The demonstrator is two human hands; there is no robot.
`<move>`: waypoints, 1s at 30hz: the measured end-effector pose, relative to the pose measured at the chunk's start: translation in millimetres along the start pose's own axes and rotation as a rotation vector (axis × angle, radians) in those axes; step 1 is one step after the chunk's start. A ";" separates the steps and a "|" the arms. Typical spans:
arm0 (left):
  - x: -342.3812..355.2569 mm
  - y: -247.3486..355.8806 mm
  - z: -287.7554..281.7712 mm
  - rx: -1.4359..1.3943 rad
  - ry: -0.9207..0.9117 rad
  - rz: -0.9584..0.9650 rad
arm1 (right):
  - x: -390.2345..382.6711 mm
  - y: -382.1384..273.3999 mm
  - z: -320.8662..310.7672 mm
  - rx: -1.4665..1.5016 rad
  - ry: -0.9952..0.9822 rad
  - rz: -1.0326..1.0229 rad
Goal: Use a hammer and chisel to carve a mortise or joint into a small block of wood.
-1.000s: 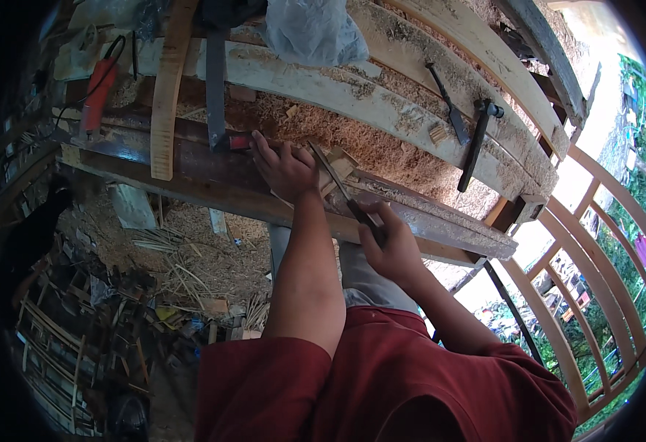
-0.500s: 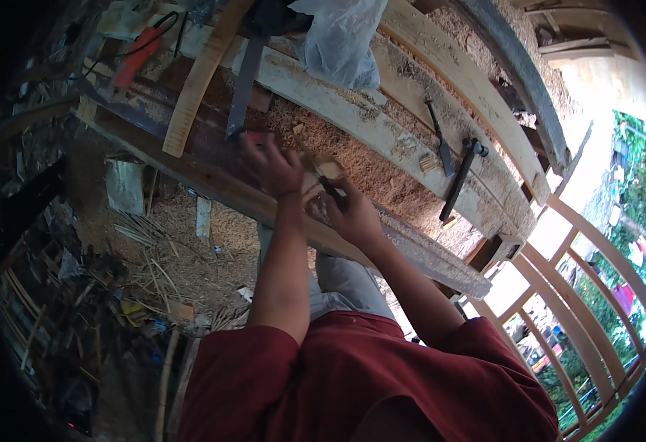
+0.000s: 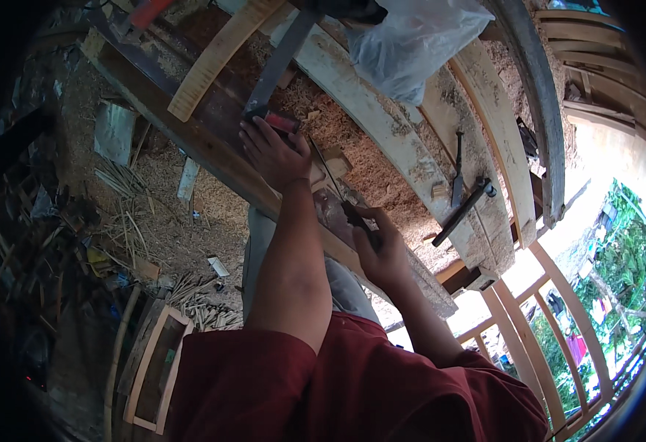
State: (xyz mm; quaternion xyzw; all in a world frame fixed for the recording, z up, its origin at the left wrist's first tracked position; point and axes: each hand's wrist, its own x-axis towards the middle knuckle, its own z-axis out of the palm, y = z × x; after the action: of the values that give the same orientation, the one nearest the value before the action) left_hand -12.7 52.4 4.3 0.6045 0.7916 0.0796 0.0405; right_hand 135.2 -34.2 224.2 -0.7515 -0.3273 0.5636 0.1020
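Note:
My left hand lies on the bench plank, its fingers stretched out beside a small red object and the dark end of a long flat metal blade. My right hand is closed around the dark handle of a long, thin-bladed tool, possibly a file. Its blade points up and left, passing close to my left hand. A pale wood block sits just right of the blade. What my left palm presses on is hidden.
A hammer and a chisel lie on the boards at right. A clear plastic bag sits at the far side. One curved wooden slat crosses the bench. Wood shavings fill the gap between planks.
My right hand has drawn back toward me and right with the thin-bladed tool, away from my left hand. The left hand stays by the red object. The whole view has shifted.

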 end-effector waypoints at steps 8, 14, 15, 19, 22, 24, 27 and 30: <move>3.7 -3.4 -1.9 0.007 -0.009 0.003 | -24.8 -7.2 -14.8 0.117 -0.022 0.003; -2.1 3.8 4.6 -0.025 -0.018 0.039 | 56.7 13.5 28.5 -0.021 0.069 -0.073; -4.4 0.2 2.4 -0.017 -0.026 0.043 | 57.8 6.4 31.0 -0.010 0.089 -0.080; -2.3 -11.2 -4.4 -0.008 -0.017 0.014 | 8.0 -0.5 2.1 0.066 -0.030 -0.102; 3.3 0.7 0.5 -0.038 -0.039 0.037 | 66.9 1.4 33.1 0.029 0.044 -0.125; 0.6 4.1 1.5 -0.051 -0.043 0.049 | 96.3 7.4 46.7 -0.046 0.057 -0.086; 3.8 -7.5 -0.7 -0.019 -0.037 0.019 | 25.5 16.5 27.4 -0.001 0.080 -0.202; 3.4 -3.3 -2.4 -0.017 -0.041 0.032 | 20.2 10.6 14.0 0.037 0.036 -0.095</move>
State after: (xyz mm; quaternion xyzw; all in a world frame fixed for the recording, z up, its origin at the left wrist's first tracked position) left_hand -17.2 54.6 6.1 0.6181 0.7802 0.0744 0.0607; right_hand 129.4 -33.1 198.1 -0.7431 -0.3504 0.5505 0.1482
